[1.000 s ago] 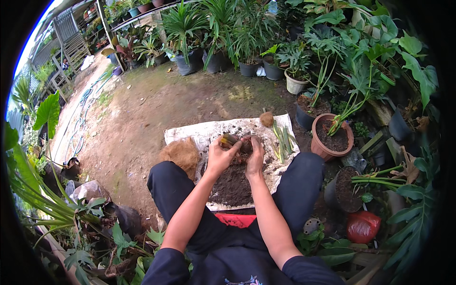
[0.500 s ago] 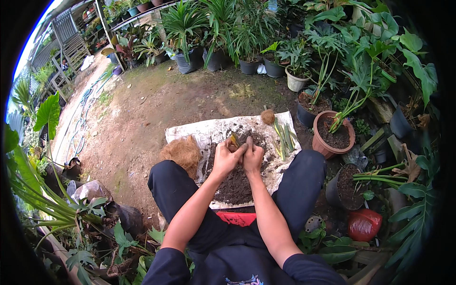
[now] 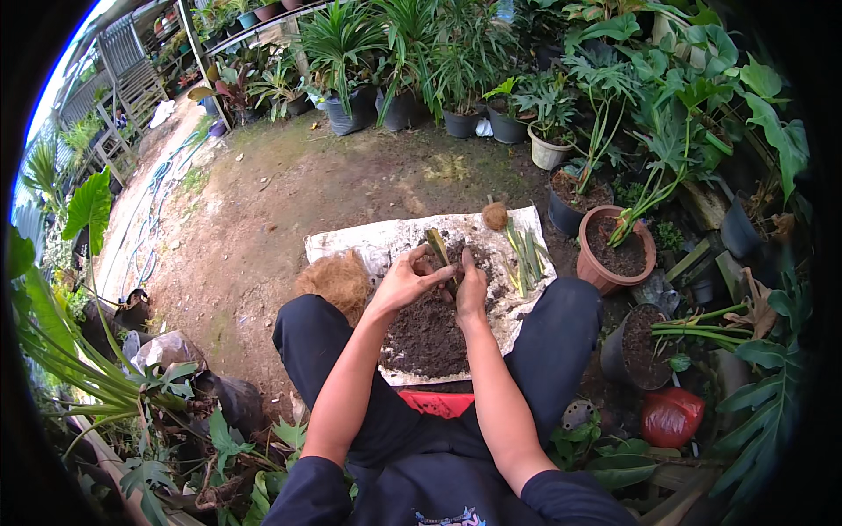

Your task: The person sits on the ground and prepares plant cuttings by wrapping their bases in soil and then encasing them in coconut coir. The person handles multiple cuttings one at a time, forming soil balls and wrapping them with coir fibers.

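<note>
Both my hands meet above a mound of dark soil (image 3: 425, 337) on a white sheet (image 3: 346, 235). A stiff, yellow-edged green leaf cutting (image 3: 436, 244) stands up at a tilt between them. My left hand (image 3: 410, 279) grips it from the left, thumb across it. My right hand (image 3: 472, 287) curls round its lower end, which the fingers and dark soil hide. To the right lie several similar leaf cuttings (image 3: 526, 261). Behind them sits a small ball of brown fibre (image 3: 495, 216) with a short leaf piece. A heap of loose brown fibre (image 3: 336, 285) lies left of the soil.
A red object (image 3: 437, 403) shows between my legs. On the right stand a terracotta-coloured pot (image 3: 605, 279), a black pot (image 3: 633, 351) and a red plastic bag (image 3: 673, 416). Potted plants line the back. A blue hose (image 3: 151, 206) runs along the ground at left.
My hands have loosened and spread a little apart, the left shifting leftward. More of the leaf cutting now shows, standing more upright between them.
</note>
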The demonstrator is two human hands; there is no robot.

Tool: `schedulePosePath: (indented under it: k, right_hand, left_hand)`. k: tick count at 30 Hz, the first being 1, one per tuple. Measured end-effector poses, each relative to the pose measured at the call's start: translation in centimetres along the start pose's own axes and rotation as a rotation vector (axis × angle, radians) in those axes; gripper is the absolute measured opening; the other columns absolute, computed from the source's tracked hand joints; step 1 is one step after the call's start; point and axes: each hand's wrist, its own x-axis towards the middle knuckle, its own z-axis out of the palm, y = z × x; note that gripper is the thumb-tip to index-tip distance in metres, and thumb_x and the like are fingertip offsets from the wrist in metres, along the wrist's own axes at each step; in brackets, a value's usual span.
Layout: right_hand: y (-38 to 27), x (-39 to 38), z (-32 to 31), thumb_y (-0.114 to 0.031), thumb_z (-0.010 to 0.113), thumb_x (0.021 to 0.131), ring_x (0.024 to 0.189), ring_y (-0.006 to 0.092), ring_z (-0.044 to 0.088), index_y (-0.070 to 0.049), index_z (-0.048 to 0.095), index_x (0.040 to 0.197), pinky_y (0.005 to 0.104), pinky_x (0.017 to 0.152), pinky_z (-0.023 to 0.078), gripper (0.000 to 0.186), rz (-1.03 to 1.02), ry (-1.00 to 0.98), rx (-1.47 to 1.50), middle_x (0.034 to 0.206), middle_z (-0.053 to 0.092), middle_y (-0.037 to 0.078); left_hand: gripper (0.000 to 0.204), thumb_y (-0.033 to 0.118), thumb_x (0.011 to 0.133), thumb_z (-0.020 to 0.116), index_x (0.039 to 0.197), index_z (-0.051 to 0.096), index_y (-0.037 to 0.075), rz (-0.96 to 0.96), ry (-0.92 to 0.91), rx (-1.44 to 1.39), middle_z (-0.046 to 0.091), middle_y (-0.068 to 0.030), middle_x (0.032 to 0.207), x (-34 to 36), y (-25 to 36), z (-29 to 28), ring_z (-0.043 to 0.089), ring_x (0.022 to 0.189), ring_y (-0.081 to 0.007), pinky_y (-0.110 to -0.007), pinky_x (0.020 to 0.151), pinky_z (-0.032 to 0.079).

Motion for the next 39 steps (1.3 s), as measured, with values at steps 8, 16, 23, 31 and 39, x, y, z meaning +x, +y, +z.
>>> schedulePosePath:
  k: [8,16,23,31,39]
  right_hand:
    - [-0.3,-0.4,0.4,-0.056,0.051,0.097,0.044,0.0103,0.046,-0.01,0.063,0.089,0.0228,0.037,0.029,0.049,0.333,-0.144,0.3,0.065,0.059,0.002]
    - [1.2,-0.4,0.1,-0.035,0.057,0.099,0.037,0.0082,0.037,-0.01,0.059,0.077,0.0259,0.034,0.022,0.033,0.3,0.072,0.189,0.057,0.048,-0.001]
    - [1.2,-0.5,-0.1,-0.044,0.047,0.101,0.049,0.0098,0.049,-0.01,0.064,0.097,0.0273,0.042,0.033,0.038,0.327,-0.113,0.238,0.067,0.056,-0.001]
    - [1.5,-1.1,2.9,-0.077,0.033,0.092,0.14,0.022,0.033,-0.013,0.037,0.149,0.0414,0.116,0.022,0.085,0.161,-0.297,0.067,0.147,0.043,0.009]
    - [12.1,10.1,-6.7,-0.055,0.043,0.097,0.118,0.0198,0.05,-0.016,0.06,0.129,0.04,0.084,0.041,0.053,0.245,0.277,-0.178,0.127,0.06,0.0]
  left_hand:
    - [0.023,0.015,0.089,0.073,0.102,0.067,-0.002,0.148,0.176,0.033,0.07,-0.0061,0.085,0.4,-1.3,-0.6,0.062,0.077,-0.01,-0.029,0.071,0.051]
    - [0.026,0.009,0.088,0.072,0.11,0.065,-0.004,0.183,0.074,0.144,0.072,-0.0081,0.098,0.1,-2.1,0.9,0.066,0.091,-0.0114,-0.029,0.082,0.053]
    - [0.029,0.016,0.091,0.07,0.114,0.064,0.0,0.189,0.122,0.245,0.069,-0.0048,0.1,0.2,-3.1,1.0,0.064,0.084,-0.0103,-0.029,0.079,0.053]
    - [0.028,0.028,0.1,0.06,0.11,0.067,0.002,0.073,0.518,-0.377,0.068,-0.0072,0.1,1.7,-6.9,4.0,0.062,0.096,-0.0173,-0.033,0.089,0.049]
    - [0.025,0.022,0.089,0.075,0.093,0.056,0.007,-0.155,0.593,-0.829,0.056,-0.0024,0.07,2.8,-5.7,0.7,0.055,0.052,-0.0114,-0.024,0.044,0.046]
